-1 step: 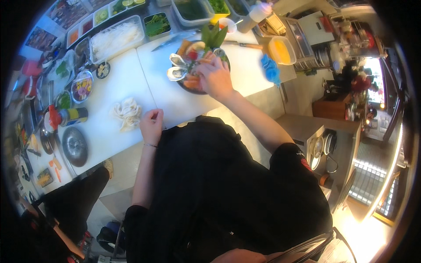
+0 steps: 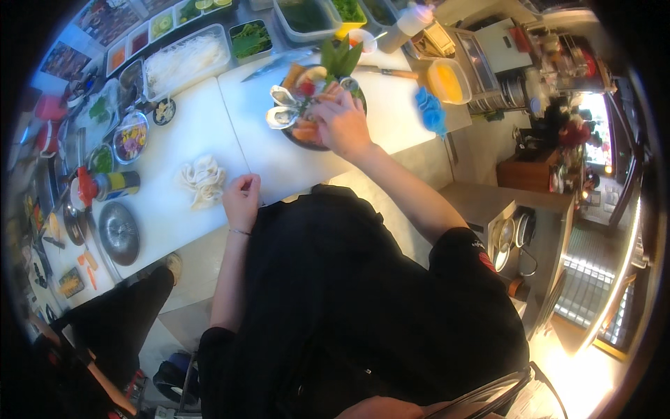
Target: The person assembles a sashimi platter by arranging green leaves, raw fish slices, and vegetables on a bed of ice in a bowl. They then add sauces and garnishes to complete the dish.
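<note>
A dark round bowl point(image 2: 307, 144) on the white cutting board is filled with sliced seafood point(image 2: 305, 130). Two opened oyster shells point(image 2: 281, 116) lean at its left side, and upright green leaves point(image 2: 340, 59) stand at its back. Over the bowl's right half, my right hand point(image 2: 342, 126) reaches down with its fingers pinched together among the food. Its fingertips are partly hidden, so what they hold cannot be made out. My left hand point(image 2: 242, 200) rests at the board's near edge, fingers curled closed, nothing showing in them. A crumpled white cloth point(image 2: 202, 181) lies just left of it.
A knife with a wooden handle point(image 2: 391, 72) lies behind the bowl. To the right are a blue crumpled cloth point(image 2: 430, 112) and a tub of yellow food point(image 2: 448, 80). A torch canister point(image 2: 117, 185) and a dark lid point(image 2: 119, 234) are at left, beside another person's dark-clothed leg point(image 2: 132, 314).
</note>
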`<action>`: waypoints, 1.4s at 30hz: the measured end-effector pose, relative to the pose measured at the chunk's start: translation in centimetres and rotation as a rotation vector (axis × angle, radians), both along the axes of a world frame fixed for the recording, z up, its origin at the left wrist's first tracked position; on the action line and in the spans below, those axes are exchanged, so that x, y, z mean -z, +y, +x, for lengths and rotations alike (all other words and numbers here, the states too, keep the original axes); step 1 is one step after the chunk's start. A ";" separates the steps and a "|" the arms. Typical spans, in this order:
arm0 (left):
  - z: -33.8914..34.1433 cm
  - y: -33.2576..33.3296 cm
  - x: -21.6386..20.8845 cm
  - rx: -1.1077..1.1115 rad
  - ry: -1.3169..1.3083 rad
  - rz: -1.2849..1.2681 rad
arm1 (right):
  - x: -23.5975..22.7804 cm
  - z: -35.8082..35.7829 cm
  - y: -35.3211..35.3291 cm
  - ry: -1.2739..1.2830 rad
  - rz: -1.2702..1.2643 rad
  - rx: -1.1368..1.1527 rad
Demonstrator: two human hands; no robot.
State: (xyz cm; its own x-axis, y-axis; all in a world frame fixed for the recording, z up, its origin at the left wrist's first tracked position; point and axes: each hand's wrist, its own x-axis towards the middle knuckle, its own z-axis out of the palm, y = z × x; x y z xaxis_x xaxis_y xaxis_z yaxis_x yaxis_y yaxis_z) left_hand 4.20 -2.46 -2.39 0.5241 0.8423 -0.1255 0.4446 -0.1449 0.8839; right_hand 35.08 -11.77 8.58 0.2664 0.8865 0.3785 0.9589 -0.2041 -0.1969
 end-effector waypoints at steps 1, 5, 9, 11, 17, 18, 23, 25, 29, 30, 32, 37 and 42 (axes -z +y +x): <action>-0.1 -0.1 -0.1 0.001 0.008 -0.025 | 0.0 0.3 0.0 -0.010 -0.025 -0.003; -0.2 0.1 -0.7 -0.040 -0.003 -0.024 | -0.7 2.1 -1.0 0.224 -0.066 -0.059; 0.9 1.2 -1.0 -0.061 0.006 0.010 | -1.0 3.3 -0.4 0.140 -0.077 -0.082; 1.5 1.5 -1.2 -0.047 0.007 0.032 | -1.1 3.2 -0.3 0.140 -0.073 -0.068; 4.5 2.3 -1.8 -0.027 0.032 0.101 | -1.6 2.5 0.0 0.189 0.001 -0.113; 5.0 2.4 -1.9 -0.020 0.040 0.106 | -1.6 2.5 0.1 0.148 -0.005 -0.102; 6.2 2.5 -2.3 -0.034 0.067 0.103 | -0.8 3.0 0.0 0.133 -0.041 -0.069; 6.2 2.7 -2.1 -0.041 0.104 0.087 | -0.5 3.3 -0.4 0.142 -0.078 -0.091; 6.0 2.9 -1.0 -0.050 0.111 0.128 | -0.8 3.7 -0.4 0.199 -0.027 -0.064; 5.9 2.9 -0.8 -0.041 0.135 0.176 | -1.3 3.4 -0.1 0.180 -0.024 -0.068; 5.9 2.7 -0.4 -0.047 0.176 0.322 | -3.0 3.0 0.6 0.178 0.037 -0.077; 5.9 2.9 -1.2 -0.088 0.217 0.234 | -8.2 -0.3 1.5 0.410 0.320 -0.166; -2.8 5.3 -4.6 -0.416 0.057 0.281 | -7.1 -6.5 5.1 0.574 0.067 -0.397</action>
